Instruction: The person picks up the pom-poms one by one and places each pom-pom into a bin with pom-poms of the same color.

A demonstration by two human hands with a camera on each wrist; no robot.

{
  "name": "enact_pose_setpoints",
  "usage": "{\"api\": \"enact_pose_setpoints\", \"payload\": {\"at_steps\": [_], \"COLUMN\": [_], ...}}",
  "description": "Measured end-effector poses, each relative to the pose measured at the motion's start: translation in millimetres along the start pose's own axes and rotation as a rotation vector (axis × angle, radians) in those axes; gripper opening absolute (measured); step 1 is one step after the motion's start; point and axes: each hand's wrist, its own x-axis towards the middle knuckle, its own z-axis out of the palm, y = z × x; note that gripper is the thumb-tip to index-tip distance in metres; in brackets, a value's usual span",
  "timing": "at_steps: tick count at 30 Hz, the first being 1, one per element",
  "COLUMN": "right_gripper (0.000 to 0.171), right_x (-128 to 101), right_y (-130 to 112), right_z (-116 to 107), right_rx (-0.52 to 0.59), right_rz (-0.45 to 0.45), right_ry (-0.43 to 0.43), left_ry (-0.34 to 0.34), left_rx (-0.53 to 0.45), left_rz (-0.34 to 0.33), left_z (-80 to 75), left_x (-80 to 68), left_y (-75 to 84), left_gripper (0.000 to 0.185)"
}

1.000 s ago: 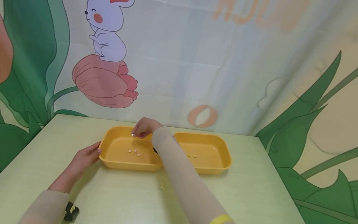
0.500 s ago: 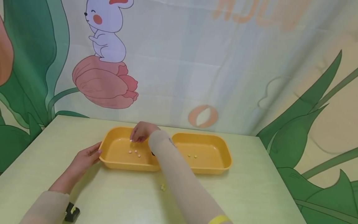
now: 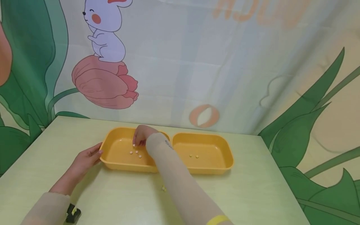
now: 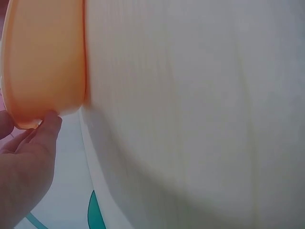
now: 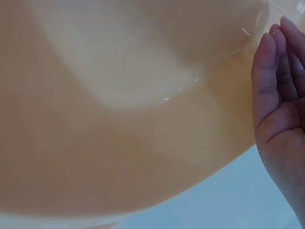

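My left hand [image 3: 81, 164] pinches the left end of a yellow tray [image 3: 127, 167], thumb and fingers on either side of its rim in the left wrist view. Inside this tray is my right hand [image 3: 142, 134], fingertips bunched together low over the floor. A tiny whitish bead [image 3: 133, 145] shows at those fingertips in the head view, pinched there. Several pale pink beads [image 3: 137, 152] lie loose on the tray floor just in front of the hand. In the right wrist view the fingertips [image 5: 268, 45] are together against the tray; the bead is hidden there.
A second yellow tray [image 3: 208, 171] stands at the right with small yellow beads [image 3: 197, 157] in it. More yellow beads [image 3: 164, 188] lie on the table in front. By the left sleeve is a small black object [image 3: 73, 214]. A printed curtain [image 3: 168, 62] hangs behind.
My right hand has come down from the back edge into the left tray, carrying the whitish bead nearer the loose pink ones. The left hand has stayed on the rim.
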Motion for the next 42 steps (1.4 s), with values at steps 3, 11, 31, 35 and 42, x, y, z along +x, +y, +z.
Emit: {"api": "enact_pose_setpoints", "payload": {"at_steps": [3,11,31,35,42], "right_gripper": [0.012,0.024,0.015,0.010,0.013], "right_x": [0.0,8.0,2.4,-0.6,-13.0], "right_y": [-1.8,-5.4,-4.8,-7.9,-13.2], "right_z": [2.7,9.7,-2.3,-7.7,-22.7], "right_rx": [-0.050,-0.197,-0.123,-0.057,-0.048], "right_rz": [0.005,0.066,0.037,-0.003,-0.118], "right_ry": [0.029,0.084,0.024,-0.005,-0.018], "left_ry": [-0.002,-0.002,0.009,0.010,0.012], "left_rx": [0.001,-0.010,-0.017,-0.021,-0.038], "left_rz": [-0.003,-0.016,-0.015,-0.017,-0.041], "left_z": [-0.3,-0.5,1.3,1.0,0.7], "left_x": [0.2,0.9,2.4,2.1,2.8], "left_y": [0.4,1.7,1.5,0.8,0.6], "left_gripper": [0.062,0.062,0.061,0.060,0.060]}}
